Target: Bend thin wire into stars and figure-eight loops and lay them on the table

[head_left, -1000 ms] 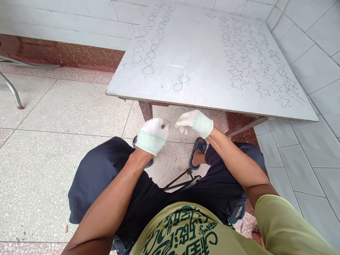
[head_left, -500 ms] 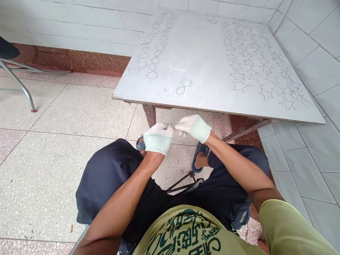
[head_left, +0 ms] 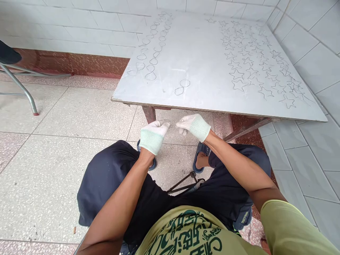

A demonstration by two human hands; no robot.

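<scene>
My left hand [head_left: 154, 134], in a white glove with a mint-green cuff, is closed in a pinch below the table's front edge. Facing it a short gap away, my right hand [head_left: 192, 126] wears a matching glove and is also pinched. A thin wire [head_left: 171, 128] shows faintly between the fingertips; most of it is hidden or too fine to follow. Above my hands, a wire figure-eight [head_left: 182, 86] lies alone near the front of the white table [head_left: 200, 63].
Wire figure-eights [head_left: 151, 68] run in rows along the table's left side. Many wire stars [head_left: 239, 85] cover its right side. A tiled wall [head_left: 318, 71] borders the table's right. A metal-legged chair [head_left: 28, 94] stands far left; a folded black stand [head_left: 183, 184] lies between my feet.
My hands have drawn apart: the left moved slightly left, opening a small gap between the fingertips. The right hand stays nearly in place. The view shifted slightly.
</scene>
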